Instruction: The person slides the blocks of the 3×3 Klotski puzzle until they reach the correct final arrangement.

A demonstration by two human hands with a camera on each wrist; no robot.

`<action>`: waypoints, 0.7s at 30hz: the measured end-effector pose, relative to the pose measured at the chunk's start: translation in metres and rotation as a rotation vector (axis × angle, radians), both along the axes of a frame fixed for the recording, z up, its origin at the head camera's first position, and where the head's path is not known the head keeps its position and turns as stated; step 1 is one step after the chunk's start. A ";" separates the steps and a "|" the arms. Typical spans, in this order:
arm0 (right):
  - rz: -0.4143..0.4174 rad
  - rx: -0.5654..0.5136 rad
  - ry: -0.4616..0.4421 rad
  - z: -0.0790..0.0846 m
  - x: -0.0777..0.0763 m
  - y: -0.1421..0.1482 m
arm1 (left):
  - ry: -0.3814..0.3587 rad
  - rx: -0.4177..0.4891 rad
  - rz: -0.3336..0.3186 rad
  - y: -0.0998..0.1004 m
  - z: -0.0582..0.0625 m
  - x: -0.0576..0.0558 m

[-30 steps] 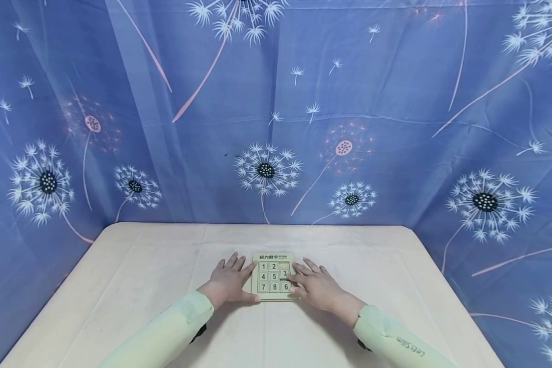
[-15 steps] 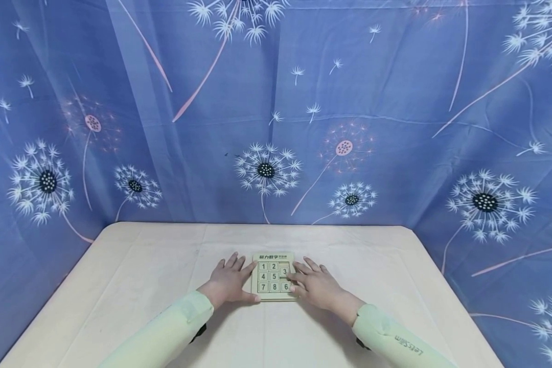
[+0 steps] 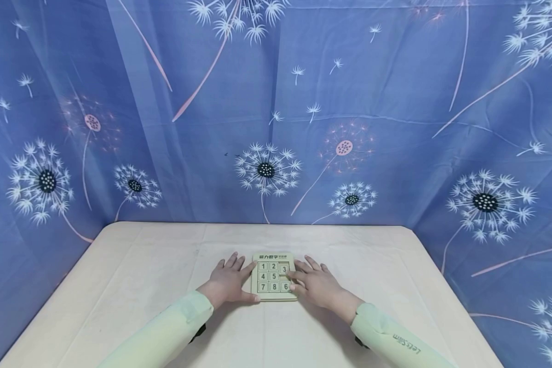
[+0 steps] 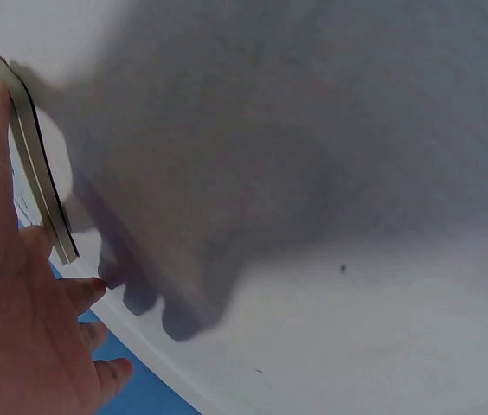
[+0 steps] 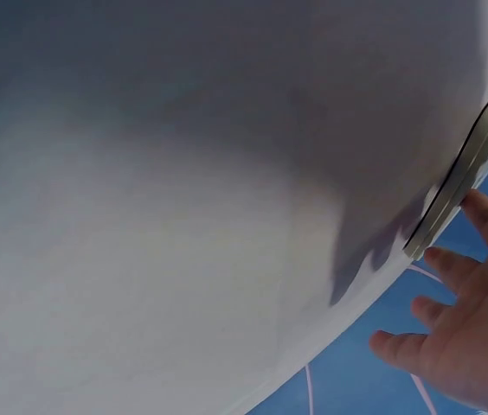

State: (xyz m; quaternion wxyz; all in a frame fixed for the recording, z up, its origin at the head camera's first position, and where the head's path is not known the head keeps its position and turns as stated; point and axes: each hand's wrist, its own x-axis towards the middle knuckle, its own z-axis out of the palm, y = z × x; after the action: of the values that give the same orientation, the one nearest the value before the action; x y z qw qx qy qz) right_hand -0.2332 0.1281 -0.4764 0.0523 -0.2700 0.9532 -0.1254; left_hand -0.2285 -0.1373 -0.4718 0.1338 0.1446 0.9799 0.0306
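Observation:
A pale number sliding puzzle [image 3: 276, 297] lies flat on the table in the head view, its numbered tiles in a frame. Tile 3 [image 3: 283, 269] stands in the right column, partway between the top and middle places, with gaps above and below it. The right hand [image 3: 322, 287] has its index fingertip at that tile's lower edge and its thumb near tile 6 [image 3: 285, 287]. At the puzzle's left side, the left hand [image 3: 227, 283] touches the frame with spread thumb and index finger. Both wrist views show the puzzle's side edge [image 4: 36, 156] beside extended fingers.
The white-covered table [image 3: 165, 255] reaches back to a blue curtain [image 3: 202, 153] with dandelion prints, which also closes off both sides. Shadows of the hands fall on the cloth.
Tile 3 has slid upward, away from the viewer, narrowing the gap above it and widening the one below. The right index finger has moved slightly with it; the left hand has stayed still.

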 end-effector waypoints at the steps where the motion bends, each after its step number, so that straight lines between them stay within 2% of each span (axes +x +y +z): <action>1: -0.003 0.003 0.002 0.000 0.000 0.000 | 0.001 0.000 0.000 0.000 0.000 0.000; 21: -0.029 0.015 -0.013 -0.003 -0.003 0.001 | -0.005 0.005 0.002 0.000 -0.001 0.000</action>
State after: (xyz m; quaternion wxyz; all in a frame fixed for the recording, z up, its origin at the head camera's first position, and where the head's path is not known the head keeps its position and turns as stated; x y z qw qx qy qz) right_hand -0.2364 0.1289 -0.4792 0.0586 -0.2548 0.9576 -0.1206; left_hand -0.2285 -0.1370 -0.4723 0.1356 0.1438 0.9797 0.0335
